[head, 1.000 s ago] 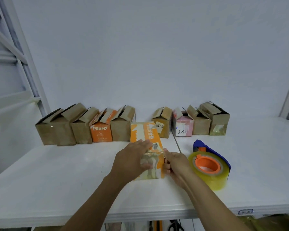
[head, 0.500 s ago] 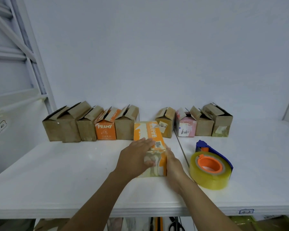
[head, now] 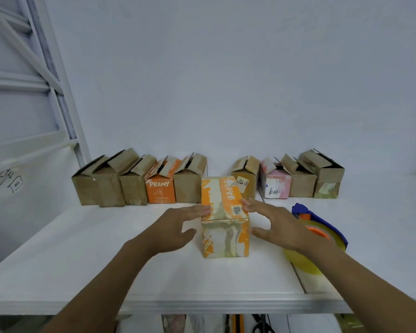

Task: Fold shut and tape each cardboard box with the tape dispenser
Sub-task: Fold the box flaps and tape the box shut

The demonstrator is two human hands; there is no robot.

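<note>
Head view: the orange box [head: 225, 234], flaps folded down, stands on the counter [head: 82, 260] between both hands. The left hand [head: 175, 228] and right hand [head: 276, 227] are spread and relaxed, fingertips touching its top edges. The tape dispenser [head: 329, 234] sits just right of the right hand. A row of open-flapped boxes [head: 185, 186] stands beyond the fingertips.

closed orange box [head: 225, 222] beside tape dispenser [head: 320, 234]

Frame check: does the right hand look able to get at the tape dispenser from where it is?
Probably yes. The right hand is open beside the orange box, gripping nothing, and the tape dispenser lies just beyond its wrist with nothing between them.
</note>
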